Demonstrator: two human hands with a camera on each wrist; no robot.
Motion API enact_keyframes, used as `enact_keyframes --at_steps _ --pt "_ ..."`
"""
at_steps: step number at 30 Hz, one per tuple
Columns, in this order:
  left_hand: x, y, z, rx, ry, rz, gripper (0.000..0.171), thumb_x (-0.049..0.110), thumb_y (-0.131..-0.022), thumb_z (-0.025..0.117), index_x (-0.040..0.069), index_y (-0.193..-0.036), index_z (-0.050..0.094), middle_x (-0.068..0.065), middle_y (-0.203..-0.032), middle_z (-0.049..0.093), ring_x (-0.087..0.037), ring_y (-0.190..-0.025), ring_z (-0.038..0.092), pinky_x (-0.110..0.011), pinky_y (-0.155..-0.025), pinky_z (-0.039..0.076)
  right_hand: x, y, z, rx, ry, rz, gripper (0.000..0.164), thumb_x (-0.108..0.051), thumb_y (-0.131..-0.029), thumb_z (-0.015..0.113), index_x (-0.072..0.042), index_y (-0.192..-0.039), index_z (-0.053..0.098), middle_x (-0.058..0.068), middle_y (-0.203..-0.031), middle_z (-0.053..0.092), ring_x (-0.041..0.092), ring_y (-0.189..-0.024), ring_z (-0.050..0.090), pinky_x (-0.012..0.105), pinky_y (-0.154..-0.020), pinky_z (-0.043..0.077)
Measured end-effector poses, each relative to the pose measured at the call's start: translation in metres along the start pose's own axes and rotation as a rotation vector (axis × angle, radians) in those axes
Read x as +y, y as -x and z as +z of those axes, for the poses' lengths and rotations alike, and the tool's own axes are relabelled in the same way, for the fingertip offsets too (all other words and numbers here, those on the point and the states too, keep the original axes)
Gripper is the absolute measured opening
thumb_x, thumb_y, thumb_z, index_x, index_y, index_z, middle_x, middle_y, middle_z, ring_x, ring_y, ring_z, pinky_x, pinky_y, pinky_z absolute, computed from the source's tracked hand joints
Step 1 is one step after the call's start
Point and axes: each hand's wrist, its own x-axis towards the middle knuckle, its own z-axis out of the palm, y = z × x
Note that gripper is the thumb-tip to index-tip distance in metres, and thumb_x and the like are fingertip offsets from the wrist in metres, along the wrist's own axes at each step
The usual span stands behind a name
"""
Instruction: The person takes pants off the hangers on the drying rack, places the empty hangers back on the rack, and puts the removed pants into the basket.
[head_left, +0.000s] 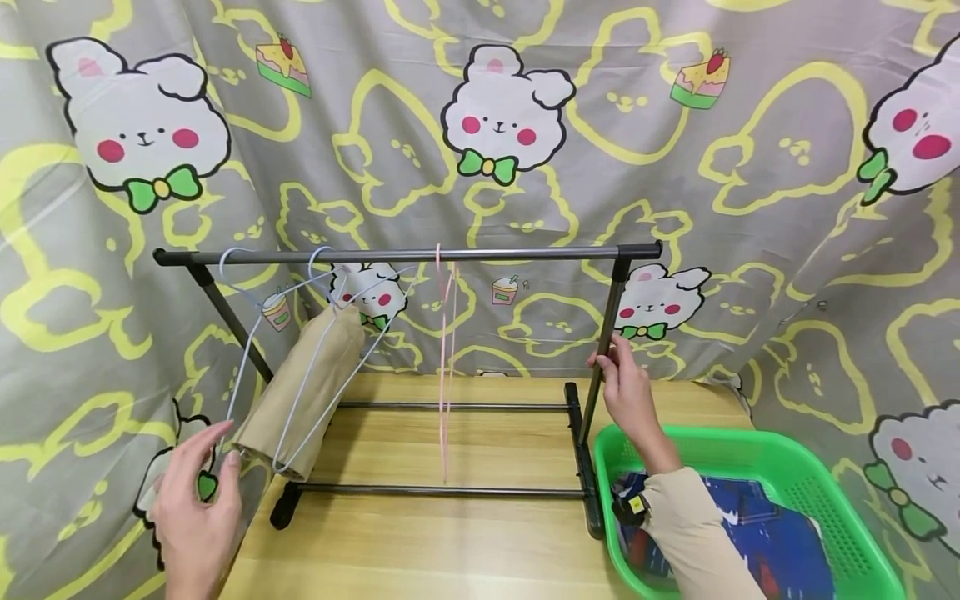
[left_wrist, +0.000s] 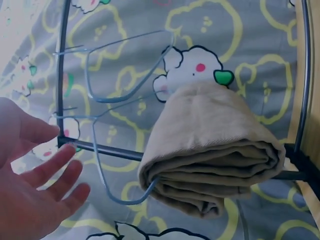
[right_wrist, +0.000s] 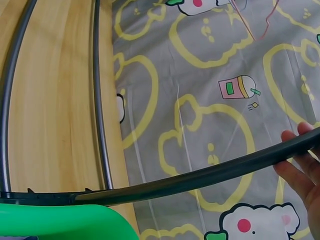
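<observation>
Folded beige trousers (head_left: 303,396) hang over the leftmost blue hanger (left_wrist: 100,167), their thick folded end facing the left wrist view. A second blue hanger (left_wrist: 88,75) hangs bare beside it. My left hand (head_left: 197,504) is at the trousers' lower left, thumb and fingers spread; the left wrist view shows it apart from hanger and cloth. On the right, my right hand (head_left: 626,387) holds the upright post (head_left: 609,321) of the dark clothes rack (head_left: 525,252) between thumb and fingers. That hand (right_wrist: 305,167) is partly cut off in the right wrist view.
A pink hanger (head_left: 443,375) hangs mid-rail, seen edge-on. The green basket (head_left: 795,450) with dark blue printed cloth (head_left: 780,542) stands right of the rack, under my right forearm. A patterned curtain (head_left: 645,50) surrounds the wooden table (head_left: 420,550).
</observation>
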Motion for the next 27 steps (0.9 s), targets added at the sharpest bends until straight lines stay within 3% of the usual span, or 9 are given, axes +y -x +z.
enact_keyframes --at_steps 4,10,16,19,22,27 --pt "-0.008 -0.011 0.005 0.003 -0.005 -0.027 0.046 -0.007 -0.094 0.066 0.005 -0.138 0.064 -0.018 -0.139 0.059 0.006 -0.124 0.046 -0.012 -0.099 0.036 -0.002 0.0 0.001 0.011 0.001 -0.002 0.022 -0.006 -0.108 0.048 -0.005 -0.13 0.051 0.01 -0.095 0.07 0.024 -0.086 0.068 0.03 -0.07 0.052" --pt "-0.026 -0.021 0.011 -0.071 0.064 -0.127 0.041 0.003 -0.103 0.058 0.0 -0.144 0.057 -0.02 -0.133 0.056 0.007 -0.115 0.048 -0.005 -0.095 0.04 -0.004 -0.001 0.003 0.009 -0.015 0.004 0.022 -0.006 -0.108 0.048 -0.005 -0.13 0.052 0.008 -0.095 0.07 0.023 -0.086 0.068 0.031 -0.07 0.052" --pt "-0.033 -0.027 0.021 -0.063 0.109 -0.191 0.036 0.001 -0.101 0.06 -0.004 -0.137 0.062 0.012 -0.114 0.061 0.011 -0.094 0.058 -0.003 -0.077 0.047 -0.004 -0.001 0.004 0.012 -0.017 -0.011 0.022 -0.008 -0.108 0.048 -0.003 -0.13 0.052 0.009 -0.094 0.07 0.026 -0.085 0.069 0.036 -0.069 0.054" --pt "-0.032 -0.03 0.026 -0.061 0.17 -0.227 0.032 -0.002 -0.101 0.058 -0.007 -0.133 0.064 0.017 -0.1 0.065 0.006 -0.075 0.063 -0.007 -0.065 0.05 -0.003 -0.001 0.003 0.014 -0.013 -0.002 0.022 -0.008 -0.108 0.048 -0.003 -0.13 0.051 0.009 -0.094 0.07 0.027 -0.086 0.068 0.037 -0.07 0.054" --pt "-0.031 -0.033 0.031 -0.071 0.22 -0.293 0.027 -0.002 -0.102 0.056 -0.006 -0.126 0.067 0.01 -0.084 0.068 -0.002 -0.057 0.059 -0.012 -0.052 0.049 -0.001 -0.001 0.002 0.01 -0.013 0.004 0.023 -0.007 -0.108 0.047 -0.004 -0.131 0.051 0.007 -0.095 0.069 0.025 -0.087 0.069 0.035 -0.071 0.054" --pt "-0.027 -0.038 0.033 -0.138 0.397 -0.497 0.02 0.009 -0.105 0.057 0.002 -0.12 0.069 -0.002 -0.073 0.063 -0.009 -0.05 0.048 -0.02 -0.041 0.037 -0.001 -0.001 0.001 0.012 -0.021 -0.002 0.023 -0.008 -0.108 0.048 -0.006 -0.131 0.052 0.006 -0.095 0.07 0.022 -0.088 0.069 0.031 -0.071 0.054"
